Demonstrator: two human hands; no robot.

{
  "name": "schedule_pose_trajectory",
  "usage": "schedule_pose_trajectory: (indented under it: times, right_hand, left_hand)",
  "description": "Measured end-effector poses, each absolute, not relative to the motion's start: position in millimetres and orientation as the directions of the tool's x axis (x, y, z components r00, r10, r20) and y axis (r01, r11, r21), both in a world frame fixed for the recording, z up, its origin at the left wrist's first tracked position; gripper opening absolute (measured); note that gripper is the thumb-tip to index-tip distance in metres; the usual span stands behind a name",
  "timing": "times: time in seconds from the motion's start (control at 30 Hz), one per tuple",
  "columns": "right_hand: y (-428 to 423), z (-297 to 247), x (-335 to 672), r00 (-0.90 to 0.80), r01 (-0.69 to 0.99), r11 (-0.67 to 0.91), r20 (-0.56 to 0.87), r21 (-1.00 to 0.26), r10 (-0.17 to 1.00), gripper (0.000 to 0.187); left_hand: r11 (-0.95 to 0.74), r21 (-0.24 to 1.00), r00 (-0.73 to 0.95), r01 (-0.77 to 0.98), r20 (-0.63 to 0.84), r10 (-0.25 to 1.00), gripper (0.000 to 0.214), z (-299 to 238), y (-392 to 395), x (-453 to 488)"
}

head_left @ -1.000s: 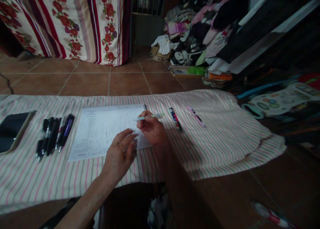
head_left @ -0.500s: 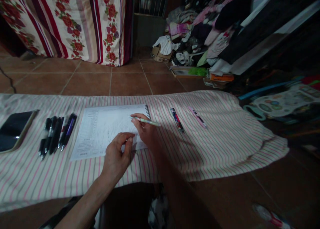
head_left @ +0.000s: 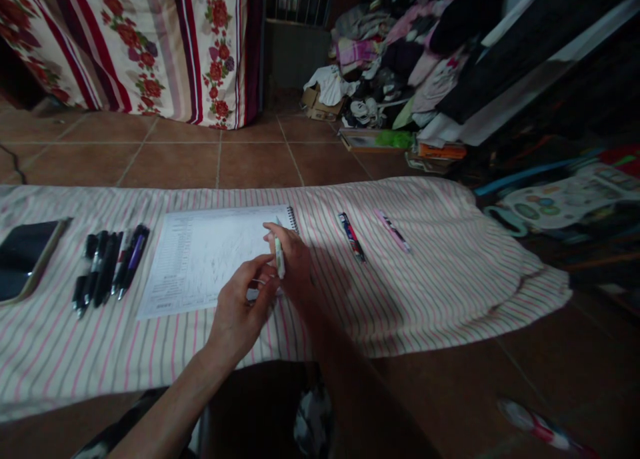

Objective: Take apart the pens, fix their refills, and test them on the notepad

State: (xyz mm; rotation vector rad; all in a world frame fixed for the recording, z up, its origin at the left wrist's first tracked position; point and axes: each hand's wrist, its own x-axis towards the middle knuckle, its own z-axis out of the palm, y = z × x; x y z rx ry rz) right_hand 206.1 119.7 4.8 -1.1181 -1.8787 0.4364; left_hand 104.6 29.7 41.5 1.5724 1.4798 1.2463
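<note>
A spiral-bound notebook (head_left: 200,245) lies before me, its page printed along the left side and covered with faint pen strokes. My right hand (head_left: 293,255) rests over its right edge, holding a light green pen (head_left: 279,253) that points lengthwise, away from me. Close beside the pen's near end is my left hand (head_left: 247,295), thumb and forefinger pinched together; whether they grip the pen or some small piece is hard to make out. Right of the notebook lie a dark pen with red and blue (head_left: 351,237) and a pink pen (head_left: 393,231).
Several dark pens (head_left: 107,265) lie in a row left of the notebook, with a phone (head_left: 27,259) beyond them. A striped cloth (head_left: 440,265) covers the surface. Across the tiled floor are a floral curtain (head_left: 170,45) and a heap of clothes (head_left: 380,52).
The pen in my right hand has turned from lying crosswise to pointing lengthwise, its near end now at my left fingertips. My left hand has shifted slightly right, towards it.
</note>
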Motion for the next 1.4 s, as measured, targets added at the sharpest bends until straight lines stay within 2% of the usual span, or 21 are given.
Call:
schedule_pose_trajectory:
  times: [0.23, 0.37, 0.57, 0.7, 1.1, 1.3, 1.4]
  right_hand:
    - [119, 4, 211, -0.259, 0.601, 0.542, 0.498, -0.588, 0.828, 0.036]
    - [117, 5, 211, -0.235, 0.572, 0.574, 0.554, -0.586, 0.799, 0.035]
    - [117, 7, 210, -0.264, 0.509, 0.663, 0.633, -0.549, 0.727, 0.035]
    - [115, 7, 211, -0.278, 0.500, 0.707, 0.680, -0.500, 0.678, 0.033]
    - [108, 13, 215, -0.296, 0.511, 0.693, 0.653, -0.509, 0.698, 0.030]
    - [106, 10, 214, -0.226, 0.535, 0.666, 0.672, -0.520, 0.706, 0.030]
    - [107, 9, 212, -0.248, 0.582, 0.666, 0.679, -0.466, 0.691, 0.024]
  left_hand:
    - [-0.228, 0.853, -0.035, 0.470, 0.276, 0.960, 0.027, 36, 30, 106]
    - [-0.290, 0.789, 0.031, 0.541, 0.326, 0.945, 0.026, 35, 29, 105]
    - [-0.469, 0.647, 0.191, 0.601, 0.454, 0.870, 0.029, 35, 28, 105]
    - [-0.508, 0.603, 0.239, 0.615, 0.471, 0.849, 0.031, 36, 25, 106]
    - [-0.483, 0.678, 0.240, 0.554, 0.425, 0.873, 0.037, 34, 22, 106]
    - [-0.483, 0.692, 0.229, 0.537, 0.432, 0.873, 0.037, 34, 24, 106]
    - [-0.484, 0.691, 0.218, 0.536, 0.440, 0.871, 0.038, 34, 25, 106]
